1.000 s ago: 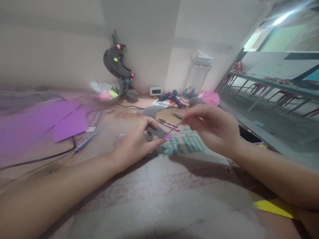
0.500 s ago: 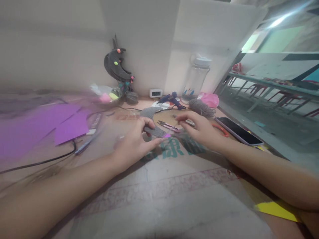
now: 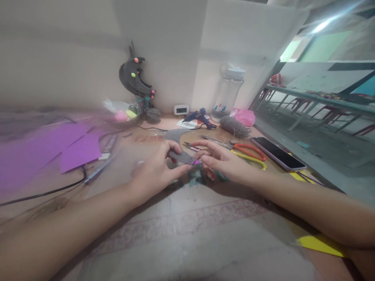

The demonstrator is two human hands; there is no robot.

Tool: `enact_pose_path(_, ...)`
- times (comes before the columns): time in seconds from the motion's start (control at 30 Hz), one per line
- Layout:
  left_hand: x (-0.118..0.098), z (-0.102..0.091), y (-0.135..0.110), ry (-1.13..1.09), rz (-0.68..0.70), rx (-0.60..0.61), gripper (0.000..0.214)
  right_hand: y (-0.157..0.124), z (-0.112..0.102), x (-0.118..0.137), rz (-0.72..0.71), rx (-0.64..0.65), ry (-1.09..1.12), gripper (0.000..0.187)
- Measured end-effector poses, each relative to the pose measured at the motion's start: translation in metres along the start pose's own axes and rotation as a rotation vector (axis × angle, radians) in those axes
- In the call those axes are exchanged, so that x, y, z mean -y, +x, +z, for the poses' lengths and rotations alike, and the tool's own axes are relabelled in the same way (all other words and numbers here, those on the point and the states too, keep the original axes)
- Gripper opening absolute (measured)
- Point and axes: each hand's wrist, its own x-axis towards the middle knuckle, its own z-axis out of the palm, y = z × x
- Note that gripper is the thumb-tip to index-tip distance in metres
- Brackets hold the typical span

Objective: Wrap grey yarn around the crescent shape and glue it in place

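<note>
- Above the tabletop (image 3: 202, 242), near the middle of the view, the left hand (image 3: 156, 168) grasps a grey crescent (image 3: 183, 157) by its lower part, thumb on the near side, bent fingers on the far side.
- Beyond those fingers, the crescent's upper part curves up and away, clear of the hand.
- To the right of the grip, the lower end narrows to a purple tip (image 3: 197, 161), just past the left thumb's end.
- At that tip, the right hand (image 3: 227, 162) has its fingers bent close; whether they pinch anything I cannot tell.
- Just behind the right fingers lie small snips (image 3: 190, 146), partly hidden.
- Farther back sit a blue glue gun (image 3: 200, 117) and grey yarn (image 3: 234, 127), both apart from the hands.
</note>
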Motion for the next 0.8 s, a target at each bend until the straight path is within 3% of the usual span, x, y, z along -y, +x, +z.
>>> enact_pose_path(0.23, -0.006, 0.000, 0.000, -0.058, -0.028, -0.004, 0.030, 0.002, -0.005, 0.003, 0.065, -0.142, -0.194, 0.027)
enact_pose_path(0.43, -0.006, -0.001, -0.001, -0.064, 0.005, 0.012, 0.030, 0.002, 0.000, 0.007, 0.082, -0.156, -0.269, 0.020)
enact_pose_path(0.67, -0.006, -0.002, -0.003, -0.035, 0.019, 0.053, 0.029, 0.001, 0.005, 0.007, 0.081, -0.175, -0.248, 0.024)
enact_pose_path(0.8, -0.008, -0.002, -0.003, -0.013, 0.027, 0.046, 0.028, -0.001, 0.003, 0.003, 0.061, -0.154, -0.204, 0.041)
